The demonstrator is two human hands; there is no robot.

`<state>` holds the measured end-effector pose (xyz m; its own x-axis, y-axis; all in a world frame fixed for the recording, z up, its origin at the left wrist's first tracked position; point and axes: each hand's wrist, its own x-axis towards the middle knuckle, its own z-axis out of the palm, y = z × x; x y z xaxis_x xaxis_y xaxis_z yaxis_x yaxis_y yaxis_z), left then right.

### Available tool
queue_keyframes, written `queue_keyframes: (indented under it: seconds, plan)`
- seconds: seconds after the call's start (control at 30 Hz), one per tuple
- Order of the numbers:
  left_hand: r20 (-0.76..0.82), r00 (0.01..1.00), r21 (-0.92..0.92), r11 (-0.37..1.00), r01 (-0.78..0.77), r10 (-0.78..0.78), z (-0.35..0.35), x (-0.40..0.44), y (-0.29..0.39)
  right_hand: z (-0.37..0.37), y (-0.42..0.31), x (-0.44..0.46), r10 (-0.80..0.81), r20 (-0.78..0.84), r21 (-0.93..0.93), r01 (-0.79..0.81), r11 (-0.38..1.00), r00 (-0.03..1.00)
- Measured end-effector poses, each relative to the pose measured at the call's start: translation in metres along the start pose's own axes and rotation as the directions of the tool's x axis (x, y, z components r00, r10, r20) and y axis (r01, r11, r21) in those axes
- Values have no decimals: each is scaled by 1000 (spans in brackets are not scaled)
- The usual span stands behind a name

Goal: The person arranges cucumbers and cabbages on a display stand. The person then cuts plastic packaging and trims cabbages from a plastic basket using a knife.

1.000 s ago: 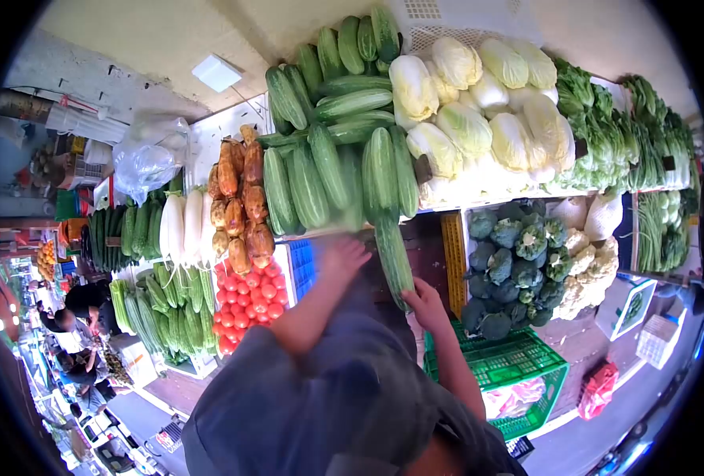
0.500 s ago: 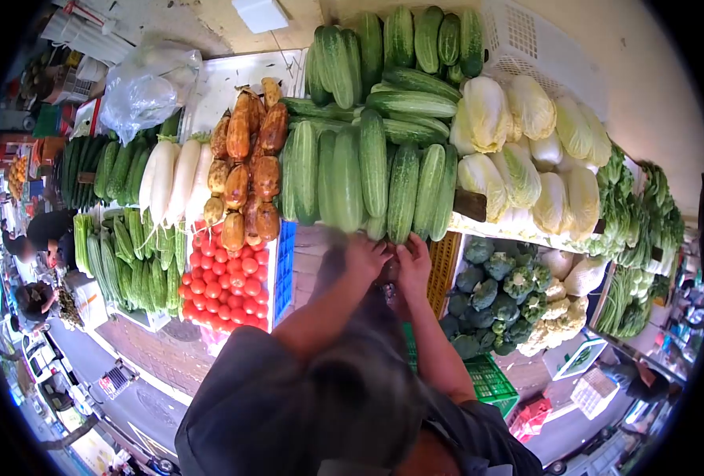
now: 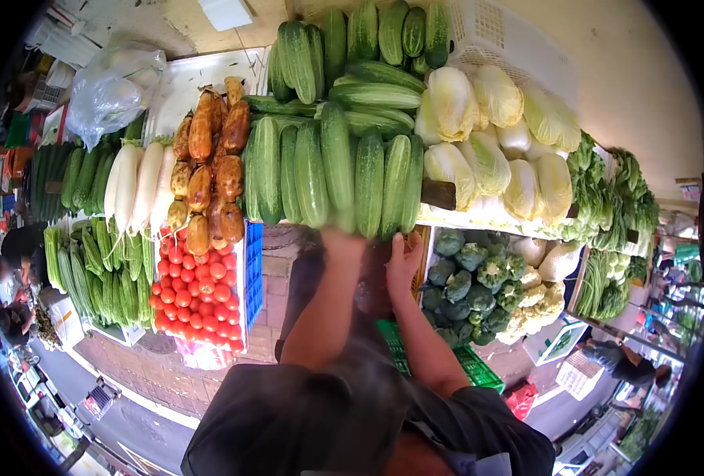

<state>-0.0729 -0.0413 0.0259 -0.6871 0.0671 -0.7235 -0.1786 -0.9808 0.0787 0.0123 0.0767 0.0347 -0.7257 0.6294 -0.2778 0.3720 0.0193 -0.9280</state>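
Large green cucumbers (image 3: pixel 311 178) lie side by side in a stack at the middle of the stall, their near ends over the front edge. My left hand (image 3: pixel 342 238) is at the near ends of the front row, smeared by motion, and its fingers cannot be made out. One cucumber (image 3: pixel 338 163) ends right at this hand; whether it is gripped is unclear. Slightly to the right, my right hand (image 3: pixel 403 258) points upward with thumb and fingers apart, just below the tips of another cucumber (image 3: pixel 396 186). Nothing shows in this hand.
Left are brown lotus roots (image 3: pixel 201 178), white radishes (image 3: pixel 142 186) and tomatoes (image 3: pixel 197 289) beside a blue crate (image 3: pixel 253 274). Right are napa cabbages (image 3: pixel 479 163), broccoli (image 3: pixel 471 285) and cauliflower (image 3: pixel 538 305). A wooden block (image 3: pixel 438 194) sits at the shelf edge; a green crate (image 3: pixel 479 369) stands below.
My hands were close together below the cucumbers; now they are apart. The left has moved up to the cucumber ends, and the right has opened out. The view has shifted somewhat.
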Motion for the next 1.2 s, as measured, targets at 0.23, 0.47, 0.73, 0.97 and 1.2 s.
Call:
queue_keyframes:
  seconds: [0.23, 0.47, 0.73, 0.97, 1.2]
  plan:
    - [-22, 998, -96, 994, 58, -60, 29, -14, 4, 57, -49, 20, 243, -99, 308, -203, 929, 965]
    - [200, 975, -134, 983, 122, -94, 38, -24, 12, 69, -97, 23, 324, -143, 190, -295, 936, 935]
    - [28, 994, 89, 990, 106, -109, 12, -8, 4, 33, -59, 20, 138, 70, -65, -134, 989, 988]
    - [113, 918, -103, 915, 390, -379, -25, -11, -16, 7, -119, -4, -380, 123, -120, 393, 911, 917]
    - [-25, 938, -166, 926, 338, -347, 8, -19, -13, 101, -222, 157, -500, 645, -431, 816, 386, 578]
